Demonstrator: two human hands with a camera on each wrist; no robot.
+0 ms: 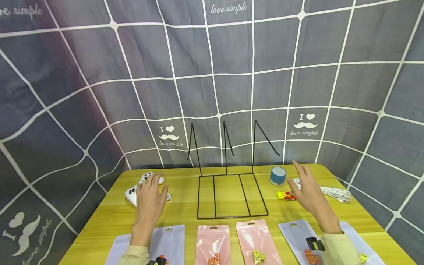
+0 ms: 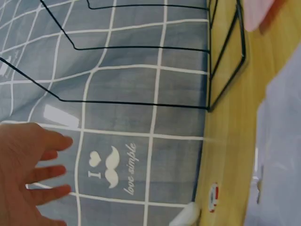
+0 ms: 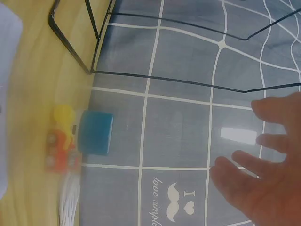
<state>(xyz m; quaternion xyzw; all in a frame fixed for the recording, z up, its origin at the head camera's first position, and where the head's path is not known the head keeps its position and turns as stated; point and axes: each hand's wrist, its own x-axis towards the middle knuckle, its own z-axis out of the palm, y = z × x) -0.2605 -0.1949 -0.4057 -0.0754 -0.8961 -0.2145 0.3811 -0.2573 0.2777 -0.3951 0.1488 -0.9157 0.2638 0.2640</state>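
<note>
My left hand (image 1: 150, 198), fingers spread and holding nothing, hovers at the table's left side. Partly behind it lie a white object with black spots (image 1: 131, 193) and a small round disc (image 1: 169, 197); the left wrist view shows the disc (image 2: 214, 197) with a red and white edge. On the right, my right hand (image 1: 309, 191) is also raised with relaxed fingers, gripping nothing. Near it are a red and yellow toy car (image 1: 286, 195), a blue cylinder with a white base (image 1: 278, 176) and a bundled white cable (image 1: 336, 193). Between the hands stands a black wire rack (image 1: 226, 175) with three upright hooked arms.
Along the front edge lie pink zip pouches (image 1: 212, 241) and lilac pouches (image 1: 170, 239). Orange dice (image 1: 214, 259), yellow dice (image 1: 258, 256) and a black clip (image 1: 314, 243) show on or in them. A grey checked curtain (image 1: 232, 92) hangs behind the wooden table (image 1: 185, 206).
</note>
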